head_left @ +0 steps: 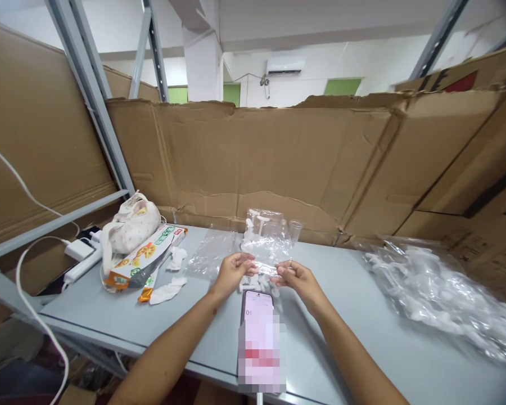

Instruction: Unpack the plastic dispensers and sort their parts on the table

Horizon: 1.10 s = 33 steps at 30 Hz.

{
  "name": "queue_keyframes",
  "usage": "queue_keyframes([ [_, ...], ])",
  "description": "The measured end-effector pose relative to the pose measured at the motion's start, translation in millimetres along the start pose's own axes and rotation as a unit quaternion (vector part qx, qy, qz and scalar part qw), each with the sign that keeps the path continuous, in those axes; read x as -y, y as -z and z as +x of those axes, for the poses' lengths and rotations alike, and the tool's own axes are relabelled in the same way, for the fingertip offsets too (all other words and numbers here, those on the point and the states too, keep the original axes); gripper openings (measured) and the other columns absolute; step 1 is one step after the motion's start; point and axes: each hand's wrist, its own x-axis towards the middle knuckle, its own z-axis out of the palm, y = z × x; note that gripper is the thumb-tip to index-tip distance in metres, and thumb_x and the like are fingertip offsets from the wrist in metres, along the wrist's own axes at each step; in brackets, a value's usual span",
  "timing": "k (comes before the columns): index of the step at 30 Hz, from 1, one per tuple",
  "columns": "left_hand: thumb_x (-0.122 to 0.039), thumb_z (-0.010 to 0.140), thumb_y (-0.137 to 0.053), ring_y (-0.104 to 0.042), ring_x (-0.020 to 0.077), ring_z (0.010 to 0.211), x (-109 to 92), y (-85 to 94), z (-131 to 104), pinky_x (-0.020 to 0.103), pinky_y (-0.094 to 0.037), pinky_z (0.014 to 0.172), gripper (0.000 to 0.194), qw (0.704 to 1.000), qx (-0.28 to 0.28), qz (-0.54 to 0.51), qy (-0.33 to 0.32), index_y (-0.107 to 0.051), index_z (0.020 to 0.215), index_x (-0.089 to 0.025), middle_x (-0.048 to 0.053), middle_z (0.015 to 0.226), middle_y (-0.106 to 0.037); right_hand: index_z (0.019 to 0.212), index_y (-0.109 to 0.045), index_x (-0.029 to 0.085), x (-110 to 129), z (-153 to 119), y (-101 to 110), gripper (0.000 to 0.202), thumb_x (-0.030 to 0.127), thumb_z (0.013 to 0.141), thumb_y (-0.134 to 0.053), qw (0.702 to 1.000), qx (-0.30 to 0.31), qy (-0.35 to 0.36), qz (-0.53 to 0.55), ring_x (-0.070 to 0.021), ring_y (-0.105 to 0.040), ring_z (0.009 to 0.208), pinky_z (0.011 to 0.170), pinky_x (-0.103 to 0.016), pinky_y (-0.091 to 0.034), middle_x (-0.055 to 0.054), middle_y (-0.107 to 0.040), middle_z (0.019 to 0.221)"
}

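Between both hands a clear plastic bag (pixel 265 254) is stretched above the table, with white items and cups showing in or behind it. My left hand (pixel 235 273) pinches its near left edge, and my right hand (pixel 296 278) pinches the near right edge. Small white pieces (pixel 259 283) lie just below the bag, between the hands. A phone (pixel 259 323) rests on the table directly in front of them, its lit screen partly blurred. Left of the bag lies a flat clear plastic bag (pixel 215 247).
Large clear bags of white parts (pixel 438 292) cover the table's right side. At the left are a printed box (pixel 147 259), a white cloth pouch (pixel 137 222), crumpled tissues (pixel 167 291) and a power strip (pixel 82 264). A cardboard wall (pixel 257 152) stands behind the grey table (pixel 346 315).
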Motion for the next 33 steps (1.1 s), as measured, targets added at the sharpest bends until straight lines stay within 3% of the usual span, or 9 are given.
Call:
queue_keyframes([
  [6, -0.043, 0.063, -0.071, -0.065, 0.0157, 0.063, -5, 4.0, 2, 0.029, -0.052, 0.065, 0.043, 1.0, -0.004, -0.013, -0.011, -0.061, 0.089, -0.009, 0.008, 0.076, -0.068, 0.077, -0.062, 0.019, 8, -3, -1, 0.041, 0.053, 0.058, -0.073, 1.0, 0.005, 0.002, 0.0, -0.0284, -0.068, 0.078, 0.075, -0.043, -0.052, -0.005, -0.069, 0.069],
  [14, -0.041, 0.066, -0.065, -0.065, 0.016, 0.059, -3, 8.4, 4, 0.027, -0.05, 0.059, 0.036, 1.0, 0.002, -0.022, 0.022, -0.059, 0.085, -0.011, 0.006, 0.07, -0.066, 0.082, -0.062, 0.02, 11, -6, -1, 0.043, 0.057, 0.061, -0.068, 0.998, 0.044, 0.023, -0.027, -0.0287, -0.068, 0.082, 0.078, -0.047, -0.052, -0.006, -0.071, 0.083],
  [20, -0.039, 0.073, -0.055, -0.065, 0.0158, 0.058, 0, 9.3, 7, 0.025, -0.048, 0.057, 0.033, 0.999, -0.011, -0.012, 0.032, -0.057, 0.091, -0.012, 0.004, 0.067, -0.064, 0.098, -0.063, 0.019, 11, -7, 1, 0.049, 0.058, 0.069, -0.061, 0.996, 0.085, 0.011, -0.035, -0.0298, -0.065, 0.092, 0.085, -0.048, -0.048, -0.011, -0.068, 0.1],
  [26, -0.033, 0.078, -0.051, -0.063, 0.0117, 0.062, -18, 20.0, 7, 0.025, -0.049, 0.063, 0.033, 0.992, -0.065, 0.041, -0.096, -0.051, 0.106, -0.015, 0.008, 0.09, -0.065, 0.128, -0.044, 0.026, 1, -7, 2, 0.061, 0.052, 0.076, -0.058, 0.99, 0.132, 0.027, -0.034, -0.0236, -0.065, 0.092, 0.092, -0.048, -0.044, -0.01, -0.066, 0.108],
  [30, -0.033, 0.082, -0.046, -0.063, 0.0114, 0.07, -43, 42.5, 3, 0.027, -0.049, 0.071, 0.039, 0.97, -0.148, 0.058, -0.186, -0.043, 0.119, -0.019, 0.01, 0.107, -0.061, 0.128, -0.044, 0.026, 0, -8, 5, 0.06, 0.051, 0.076, -0.058, 0.991, 0.116, 0.045, -0.057, -0.0231, -0.066, 0.091, 0.09, -0.047, -0.045, -0.009, -0.067, 0.105],
  [33, -0.031, 0.085, -0.039, -0.062, 0.0114, 0.067, -51, 66.3, -5, 0.027, -0.049, 0.068, 0.046, 0.95, -0.213, 0.128, -0.19, -0.032, 0.129, -0.023, 0.009, 0.111, -0.059, 0.125, -0.049, 0.025, 3, -7, 7, 0.058, 0.053, 0.075, -0.058, 0.992, 0.09, 0.062, -0.059, -0.0243, -0.066, 0.088, 0.088, -0.048, -0.046, -0.009, -0.068, 0.099],
])
